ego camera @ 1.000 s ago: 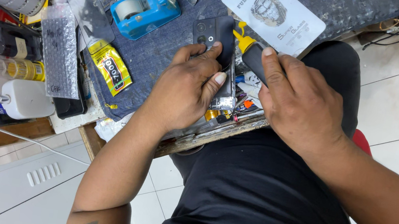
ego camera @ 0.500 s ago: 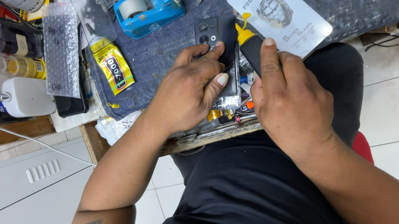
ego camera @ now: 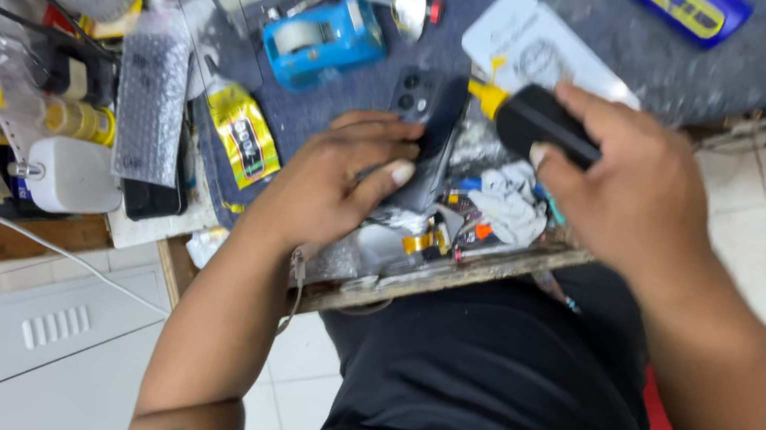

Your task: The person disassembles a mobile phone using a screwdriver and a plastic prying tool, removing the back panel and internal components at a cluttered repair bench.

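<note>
A dark smartphone lies camera-side up on the grey work mat, its back facing me. My left hand presses on the phone's lower half, fingers curled over it. My right hand is lifted to the right of the phone and grips the black handle of a tool with a yellow collar, whose tip points toward the phone's upper edge. Small parts, flex cables and crumpled white tissue lie between my two hands.
A blue tape dispenser, a yellow glue pouch, a bubble-wrap strip, a white bottle, a white card and a blue packet crowd the bench. The wooden bench edge runs above my lap.
My right hand has lifted off the phone and moved right, now holding the black-handled tool. My left hand stays on the phone. The camera view has moved closer.
</note>
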